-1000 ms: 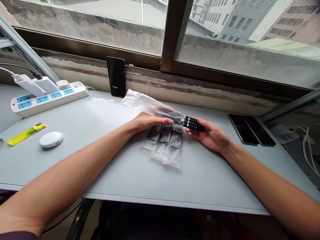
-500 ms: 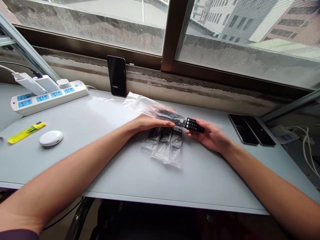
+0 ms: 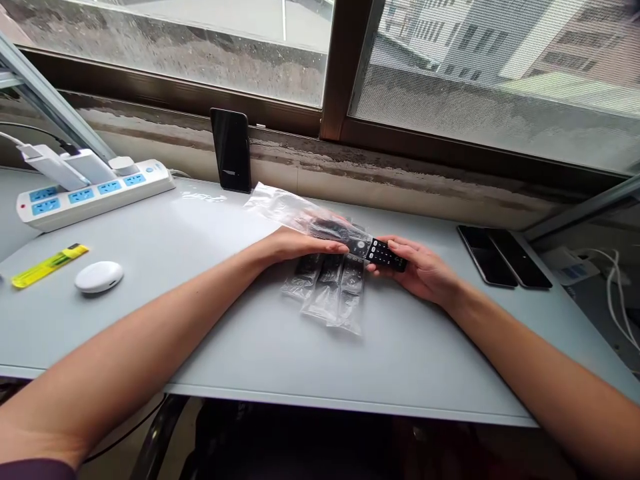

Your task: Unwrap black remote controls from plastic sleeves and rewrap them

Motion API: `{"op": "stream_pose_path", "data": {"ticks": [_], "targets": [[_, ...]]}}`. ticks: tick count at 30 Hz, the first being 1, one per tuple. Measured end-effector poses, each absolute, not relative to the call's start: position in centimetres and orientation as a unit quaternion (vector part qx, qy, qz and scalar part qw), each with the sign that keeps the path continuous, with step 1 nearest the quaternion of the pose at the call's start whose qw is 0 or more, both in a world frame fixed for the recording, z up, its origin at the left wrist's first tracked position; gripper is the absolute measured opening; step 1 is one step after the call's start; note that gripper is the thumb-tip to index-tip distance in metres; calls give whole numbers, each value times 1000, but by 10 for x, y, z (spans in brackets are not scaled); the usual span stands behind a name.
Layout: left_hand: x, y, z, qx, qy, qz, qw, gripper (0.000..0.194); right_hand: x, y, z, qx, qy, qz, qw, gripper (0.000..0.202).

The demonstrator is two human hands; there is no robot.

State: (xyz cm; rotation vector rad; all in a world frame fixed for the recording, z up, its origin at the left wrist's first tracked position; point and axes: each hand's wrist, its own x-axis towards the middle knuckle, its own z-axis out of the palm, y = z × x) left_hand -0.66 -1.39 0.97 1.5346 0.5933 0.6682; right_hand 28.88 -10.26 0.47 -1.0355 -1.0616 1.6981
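Note:
A black remote control (image 3: 385,253) lies partly inside a clear plastic bag (image 3: 283,205), its button end sticking out to the right. My right hand (image 3: 417,267) is closed on that bare end, thumb on top. My left hand (image 3: 305,245) grips the bag around the covered part, its thumb along the near side and its other fingers mostly hidden behind the plastic. Just below my hands, several more black remotes in clear bags (image 3: 330,293) lie side by side on the grey table (image 3: 250,353), their far ends covered by my left hand.
A black phone (image 3: 231,152) leans against the wall below the window. At the left are a white power strip (image 3: 100,200) with plugged-in chargers, a yellow packet (image 3: 50,265) and a white oval case (image 3: 99,277). Two dark phones (image 3: 505,259) lie at the right.
Both hands keep hold of the bagged remote in nearly the same place. The right thumb has shifted slightly on the remote, and the whole view has moved a little.

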Motion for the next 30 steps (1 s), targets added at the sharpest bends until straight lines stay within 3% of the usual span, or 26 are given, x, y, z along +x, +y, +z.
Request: {"op": "stream_pose_path", "data": {"ticks": [23, 30], "targets": [[-6, -15, 13, 736, 269, 283, 553, 46, 281, -109, 6, -423, -500, 648, 388, 40], [-9, -17, 15, 694, 273, 294, 598, 55, 284, -106, 5, -408, -485, 662, 400, 38]]}}
